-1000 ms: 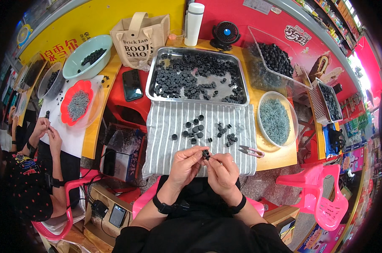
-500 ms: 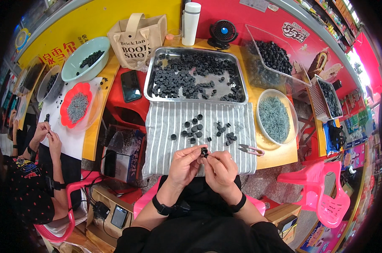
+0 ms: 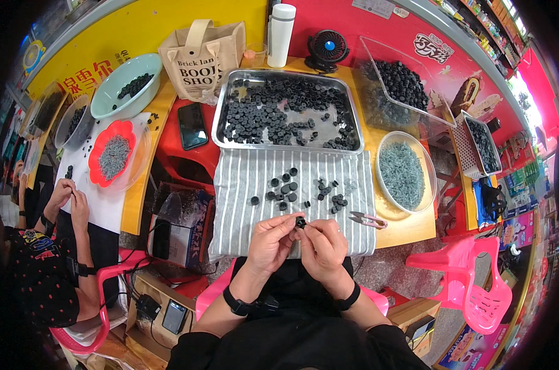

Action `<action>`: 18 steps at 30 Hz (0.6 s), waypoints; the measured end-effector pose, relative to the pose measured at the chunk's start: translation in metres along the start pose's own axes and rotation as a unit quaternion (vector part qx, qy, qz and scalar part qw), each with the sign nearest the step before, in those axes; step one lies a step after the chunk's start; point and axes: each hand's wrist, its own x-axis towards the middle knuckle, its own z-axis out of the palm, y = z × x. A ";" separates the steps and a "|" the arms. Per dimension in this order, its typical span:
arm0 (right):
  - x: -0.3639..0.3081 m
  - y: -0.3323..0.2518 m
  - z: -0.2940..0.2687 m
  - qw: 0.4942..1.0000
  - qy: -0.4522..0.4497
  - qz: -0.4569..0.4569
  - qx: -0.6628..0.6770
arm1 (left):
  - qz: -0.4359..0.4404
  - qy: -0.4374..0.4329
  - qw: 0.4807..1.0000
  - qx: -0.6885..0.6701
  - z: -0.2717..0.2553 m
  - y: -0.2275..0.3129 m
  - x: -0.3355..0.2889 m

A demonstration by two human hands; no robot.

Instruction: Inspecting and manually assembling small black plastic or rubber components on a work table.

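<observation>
Between my two hands is a small round black plastic cap (image 3: 300, 222), held above the near edge of a grey-and-white striped cloth (image 3: 236, 228). My left hand (image 3: 271, 242) pinches it from the left with thumb and forefinger. From the right, the fingertips of my right hand (image 3: 322, 243) press together against the same cap; whether they hold a smaller piece too is hidden. Several loose black caps (image 3: 283, 196) lie on the cloth beyond my left hand. A second group of small black parts (image 3: 337, 202) lies farther right, near a pair of thread snips (image 3: 367, 220).
Beyond the cloth stands a metal tray (image 3: 285, 148) of black caps. A tub of thin grey-green pieces (image 3: 401, 176) is at the right, below a clear bin of black parts (image 3: 395, 86). At the left, a co-worker's hands (image 3: 70, 200) work near a red dish (image 3: 100, 176).
Hardly anything differs. My hands stay together on the cap, with only a slight shift of the fingers and of the whole view.
</observation>
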 end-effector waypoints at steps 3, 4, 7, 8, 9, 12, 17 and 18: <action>0.000 0.001 0.000 1.000 -0.008 0.000 -0.003 | 0.006 -0.004 1.000 -0.004 0.000 -0.001 0.000; 0.000 0.001 0.000 1.000 -0.010 -0.002 -0.007 | 0.009 -0.008 1.000 0.000 -0.001 -0.001 0.000; 0.000 0.001 0.000 1.000 -0.015 -0.006 -0.010 | 0.018 -0.011 1.000 0.011 -0.001 -0.003 0.000; 0.000 0.001 0.000 1.000 -0.015 -0.006 -0.010 | 0.024 -0.010 1.000 0.018 -0.001 -0.003 0.000; -0.001 0.002 0.000 1.000 -0.015 -0.008 -0.010 | 0.024 -0.010 1.000 0.017 0.000 -0.003 0.000; -0.003 0.003 0.002 1.000 -0.014 -0.010 -0.009 | 0.035 -0.017 0.999 0.029 0.001 -0.003 0.000; -0.003 0.003 0.003 1.000 -0.017 -0.018 -0.013 | 0.044 -0.020 0.998 0.051 0.000 -0.004 -0.001; -0.002 0.001 0.003 1.000 -0.015 -0.018 -0.009 | 0.044 -0.020 0.998 0.050 0.000 -0.005 -0.001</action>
